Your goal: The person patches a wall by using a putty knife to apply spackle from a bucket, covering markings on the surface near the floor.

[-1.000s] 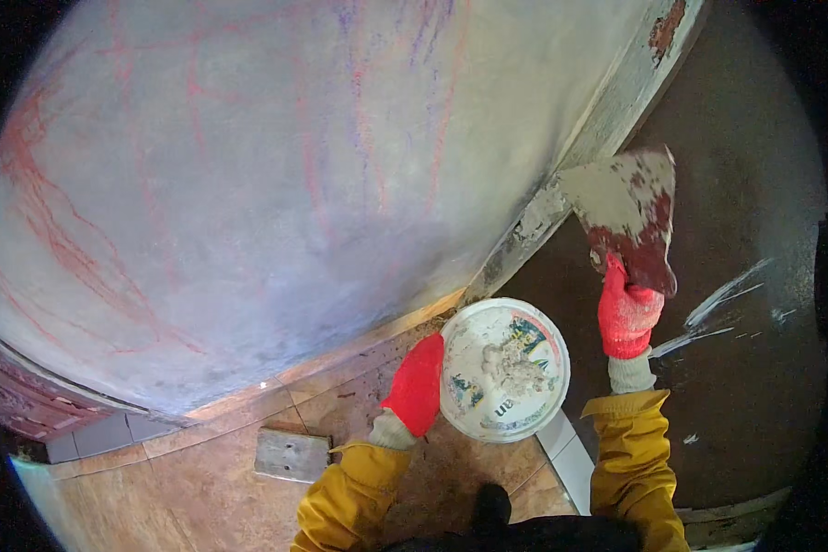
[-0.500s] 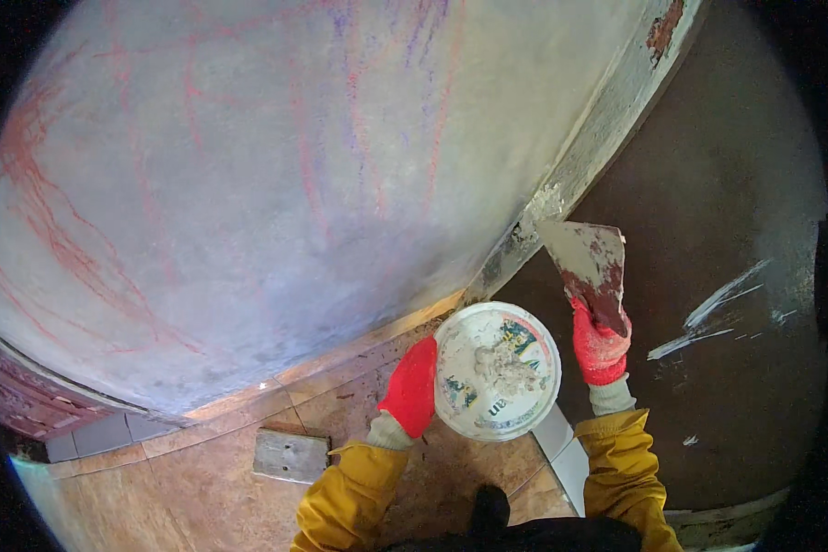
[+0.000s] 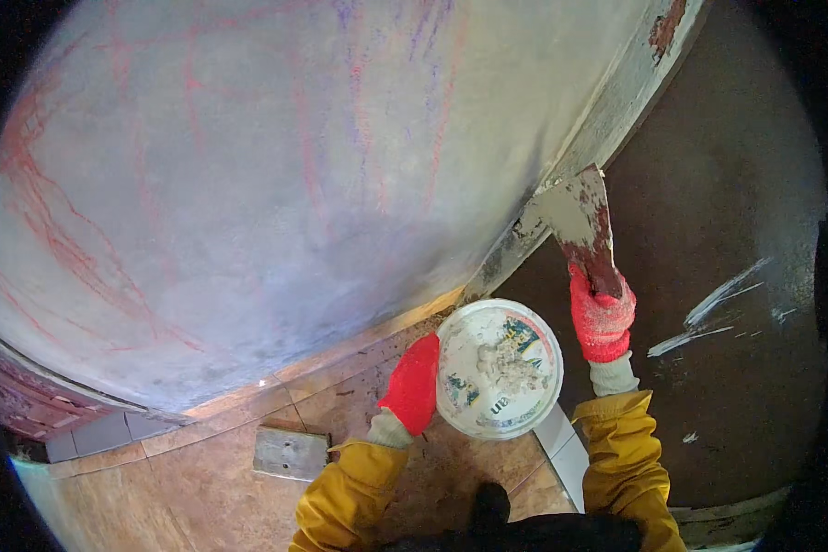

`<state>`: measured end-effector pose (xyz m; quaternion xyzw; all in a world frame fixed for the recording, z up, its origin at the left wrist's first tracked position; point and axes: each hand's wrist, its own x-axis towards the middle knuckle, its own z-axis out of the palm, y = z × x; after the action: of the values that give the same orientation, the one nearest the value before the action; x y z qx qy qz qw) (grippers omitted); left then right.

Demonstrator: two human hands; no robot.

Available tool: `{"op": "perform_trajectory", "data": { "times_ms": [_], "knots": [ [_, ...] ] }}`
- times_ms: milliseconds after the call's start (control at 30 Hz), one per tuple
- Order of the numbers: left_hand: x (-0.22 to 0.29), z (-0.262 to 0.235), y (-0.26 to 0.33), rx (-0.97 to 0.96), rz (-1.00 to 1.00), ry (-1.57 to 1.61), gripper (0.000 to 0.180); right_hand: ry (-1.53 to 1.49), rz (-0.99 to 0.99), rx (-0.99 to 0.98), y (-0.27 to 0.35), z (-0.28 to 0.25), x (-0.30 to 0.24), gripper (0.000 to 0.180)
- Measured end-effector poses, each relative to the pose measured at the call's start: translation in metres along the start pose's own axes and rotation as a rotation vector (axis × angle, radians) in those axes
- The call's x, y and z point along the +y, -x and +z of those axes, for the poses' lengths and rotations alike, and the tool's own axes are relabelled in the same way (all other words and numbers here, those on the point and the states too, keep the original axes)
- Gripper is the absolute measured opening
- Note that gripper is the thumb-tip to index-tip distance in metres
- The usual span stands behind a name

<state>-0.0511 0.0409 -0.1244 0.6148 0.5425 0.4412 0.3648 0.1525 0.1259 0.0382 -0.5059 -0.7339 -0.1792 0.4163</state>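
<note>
One trowel [image 3: 575,221], one lid [image 3: 499,368], two red-gloved hands: that's our count. Our right hand [image 3: 602,313] is closed tight round the trowel's handle, and the blade, loaded with grey filler, touches the corner edge of the grey wall [image 3: 248,184]. Our left hand [image 3: 414,382] clamps the lid's rim, holding it flat below the trowel, a lump of filler [image 3: 506,363] on top. One small metal plate [image 3: 290,453] lies on the floor [image 3: 156,497].

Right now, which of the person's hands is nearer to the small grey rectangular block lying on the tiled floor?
Left. The left hand, in a red glove, holds the round white plaster-smeared lid just up and right of the grey block. The right hand is farther right, gripping the flat putty knife.
</note>
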Motion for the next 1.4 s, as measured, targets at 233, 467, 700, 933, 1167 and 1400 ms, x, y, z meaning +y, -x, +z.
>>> {"op": "perform_trajectory", "data": {
  "times_ms": [233, 467, 700, 933, 1167, 1400],
  "knots": [
    [-0.008, 0.004, -0.001, 0.005, -0.002, 0.035, 0.040, -0.137, 0.015, 0.099, -0.015, -0.006, 0.003, 0.025],
    [-0.004, 0.002, 0.000, 0.009, 0.070, -0.011, 0.041, -0.399, 0.219, 0.164, -0.002, -0.008, 0.022, 0.024],
    [-0.014, 0.011, -0.006, 0.079, 0.042, 0.074, 0.041, -0.236, 0.193, -0.067, 0.016, -0.020, 0.017, 0.022],
    [-0.022, 0.012, -0.004, -0.030, 0.062, -0.018, 0.042, 0.205, -0.510, -0.239, -0.014, -0.046, 0.019, 0.042],
    [-0.013, 0.009, -0.002, -0.028, -0.007, 0.030, 0.043, 0.291, -0.582, -0.329, -0.042, -0.053, 0.009, 0.042],
    [-0.009, 0.009, -0.001, -0.022, -0.087, 0.070, 0.042, 0.312, -0.577, -0.286, -0.059, -0.057, 0.005, 0.040]
  ]
}}
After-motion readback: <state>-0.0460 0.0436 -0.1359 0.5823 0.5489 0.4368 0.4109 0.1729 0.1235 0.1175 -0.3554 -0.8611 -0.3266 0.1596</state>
